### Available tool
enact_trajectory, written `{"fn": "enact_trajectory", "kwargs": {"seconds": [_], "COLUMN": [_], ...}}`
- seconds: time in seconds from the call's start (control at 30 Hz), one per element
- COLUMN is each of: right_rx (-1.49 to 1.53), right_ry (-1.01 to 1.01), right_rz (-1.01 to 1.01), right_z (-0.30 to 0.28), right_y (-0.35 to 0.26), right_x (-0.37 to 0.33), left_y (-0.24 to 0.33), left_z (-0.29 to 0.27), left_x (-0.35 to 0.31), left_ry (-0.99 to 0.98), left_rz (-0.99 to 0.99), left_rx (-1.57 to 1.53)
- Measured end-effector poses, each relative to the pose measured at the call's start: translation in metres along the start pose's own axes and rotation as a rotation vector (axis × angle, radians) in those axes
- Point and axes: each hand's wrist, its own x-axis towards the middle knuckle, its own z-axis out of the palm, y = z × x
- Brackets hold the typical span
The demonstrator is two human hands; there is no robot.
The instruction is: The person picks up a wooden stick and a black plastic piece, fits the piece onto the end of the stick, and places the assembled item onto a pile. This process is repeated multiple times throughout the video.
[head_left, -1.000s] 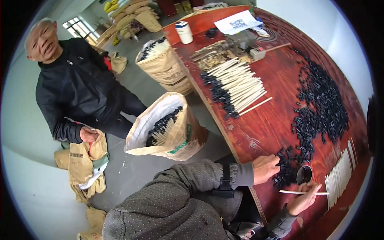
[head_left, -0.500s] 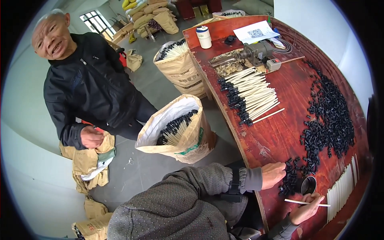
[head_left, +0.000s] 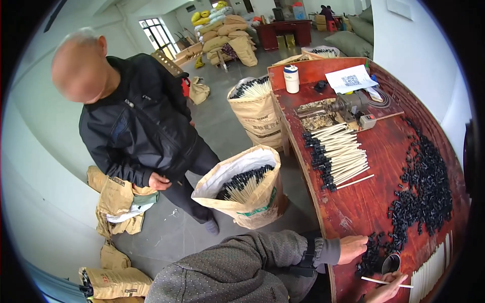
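My right hand [head_left: 388, 289], low on the table, pinches a thin pale wooden stick [head_left: 376, 281] that lies across its fingers. Further left, my left hand [head_left: 353, 249] has its fingers drawn together at the edge of a small heap of black plastic caps [head_left: 373, 252]. Whatever those fingertips grip is hidden. Beside the small heap sits a round dark cup [head_left: 391, 263]. To the right of my right hand, bare pale sticks [head_left: 423, 272] lie side by side in a row.
Capped sticks [head_left: 343, 156] lie stacked on the red table [head_left: 348, 209], near a small motor machine [head_left: 351, 103]. A large pile of black caps [head_left: 427, 187] spreads along the right. An open sack [head_left: 252, 212] of capped sticks and a standing person [head_left: 146, 121] are at left.
The view has tilted up, so the table sits lower in it. The standing person has lowered their head and hand. My right hand still holds the stick; my left stays by the caps.
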Motion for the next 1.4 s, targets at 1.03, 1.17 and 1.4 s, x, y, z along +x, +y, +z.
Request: {"fn": "enact_trajectory", "kwargs": {"seconds": [1.03,1.17,1.4], "right_rx": [0.607,0.185,-0.140], "right_ry": [-0.054,0.081,0.050], "right_rz": [0.024,-0.281,-0.511], "right_z": [-0.055,-0.007,-0.022], "right_y": [0.084,-0.001,0.020], "right_x": [0.045,0.026,0.059], "left_y": [-0.014,-0.021,-0.008], "left_z": [-0.022,-0.030,-0.023], "left_x": [0.004,0.004,0.010], "left_ry": [0.012,0.025,-0.058], "left_rz": [0.155,0.112,0.101], "left_rx": [-0.148,-0.107,-0.185]}}
